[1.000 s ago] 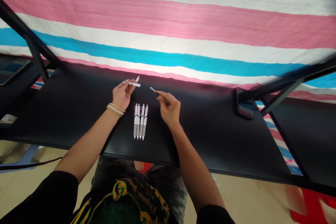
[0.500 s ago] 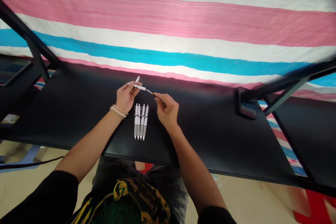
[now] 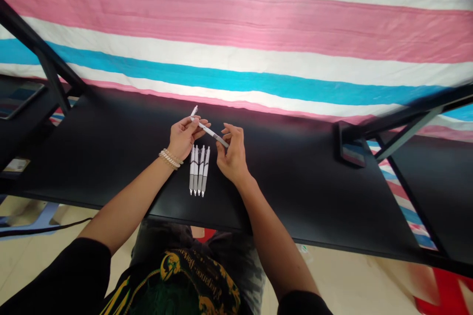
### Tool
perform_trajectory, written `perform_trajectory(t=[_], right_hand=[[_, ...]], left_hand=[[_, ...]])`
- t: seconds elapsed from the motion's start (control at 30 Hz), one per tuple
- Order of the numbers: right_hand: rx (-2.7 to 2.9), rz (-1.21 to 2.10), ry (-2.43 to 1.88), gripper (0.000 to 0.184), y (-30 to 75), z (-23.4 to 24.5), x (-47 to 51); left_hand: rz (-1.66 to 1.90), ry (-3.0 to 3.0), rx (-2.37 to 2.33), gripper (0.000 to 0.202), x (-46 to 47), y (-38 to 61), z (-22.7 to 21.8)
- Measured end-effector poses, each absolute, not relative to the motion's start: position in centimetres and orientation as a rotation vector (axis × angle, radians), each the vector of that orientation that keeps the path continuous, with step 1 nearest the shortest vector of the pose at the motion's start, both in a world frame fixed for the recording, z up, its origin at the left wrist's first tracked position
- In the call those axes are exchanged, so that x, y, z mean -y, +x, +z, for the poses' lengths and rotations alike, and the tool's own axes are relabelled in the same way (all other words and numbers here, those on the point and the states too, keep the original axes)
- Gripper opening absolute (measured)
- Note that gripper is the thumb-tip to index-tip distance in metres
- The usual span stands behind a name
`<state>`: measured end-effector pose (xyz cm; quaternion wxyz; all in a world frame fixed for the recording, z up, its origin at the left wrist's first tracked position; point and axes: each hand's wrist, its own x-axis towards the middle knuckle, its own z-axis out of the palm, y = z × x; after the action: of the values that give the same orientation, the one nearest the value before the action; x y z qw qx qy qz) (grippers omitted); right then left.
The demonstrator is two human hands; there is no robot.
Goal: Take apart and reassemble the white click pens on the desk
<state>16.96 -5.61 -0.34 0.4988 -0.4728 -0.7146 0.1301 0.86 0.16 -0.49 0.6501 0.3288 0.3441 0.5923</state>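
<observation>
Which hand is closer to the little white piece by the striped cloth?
Left. The left hand is right beside the white piece; the right hand is farther right, gripping the pen.

Both hands meet above a black bench [image 3: 111, 157]. The left hand [image 3: 185, 135], a beaded bracelet [image 3: 169, 158] on its wrist, pinches the white end of a pen [image 3: 210, 132], and the right hand [image 3: 231, 155] grips its grey end, so the pen slants between them. Below it, four white and grey pens [image 3: 198, 170] lie side by side, touching, on the bench. A small white piece [image 3: 193, 110] sticks up just beyond the left hand's fingers. A striped cloth [image 3: 258, 34] in pink, white and blue spreads behind the bench.
</observation>
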Motion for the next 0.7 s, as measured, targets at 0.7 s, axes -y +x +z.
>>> perform_trajectory(t=[0.7], right_hand=[[1.428, 0.666, -1.274, 0.029, 17.22, 0.01, 5.45]], left_hand=[[1.400, 0.705, -0.771, 0.025, -0.98, 0.30, -0.91]])
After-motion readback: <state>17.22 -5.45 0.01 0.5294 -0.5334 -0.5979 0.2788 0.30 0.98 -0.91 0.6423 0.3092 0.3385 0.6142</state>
